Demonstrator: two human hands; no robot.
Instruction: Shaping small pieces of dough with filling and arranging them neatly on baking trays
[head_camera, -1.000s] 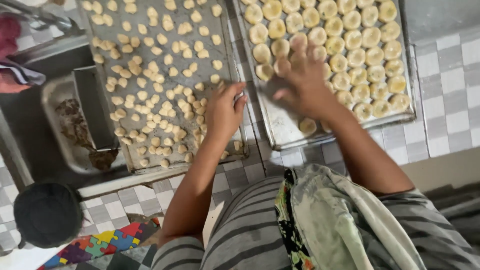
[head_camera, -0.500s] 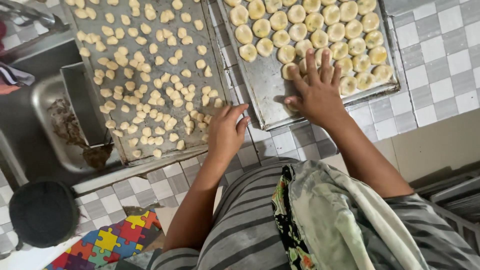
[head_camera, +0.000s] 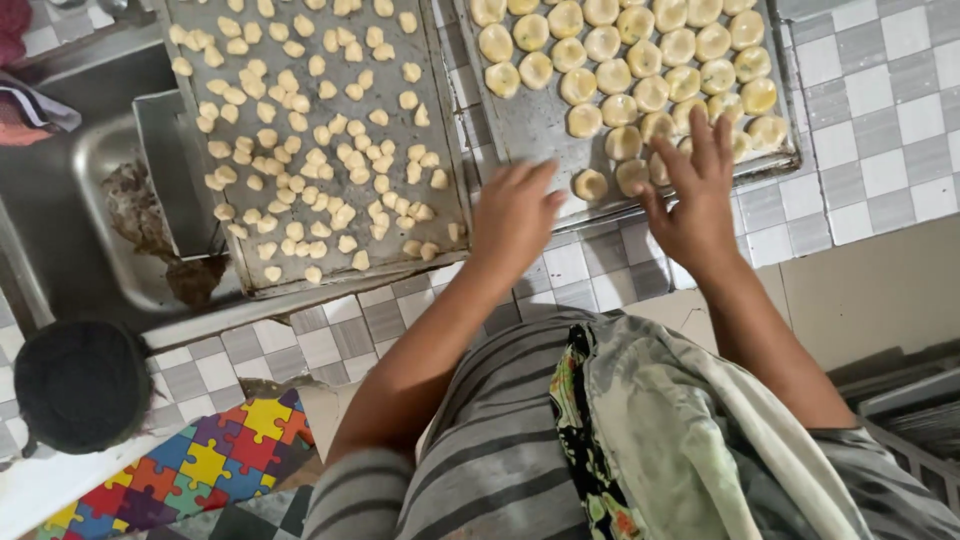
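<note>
Tiled counter: R hand (head_camera: 697, 195) splayed over tray (head_camera: 530, 125).

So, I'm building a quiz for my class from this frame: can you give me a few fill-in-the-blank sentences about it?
1. The right hand rests on the tray holding the ____ dough pieces.
2. The left hand hovers over the tiled counter between the two ____.
3. The small dough pieces lie scattered, while the round ones sit in neat ____.

Missing words: round; trays; rows
</note>
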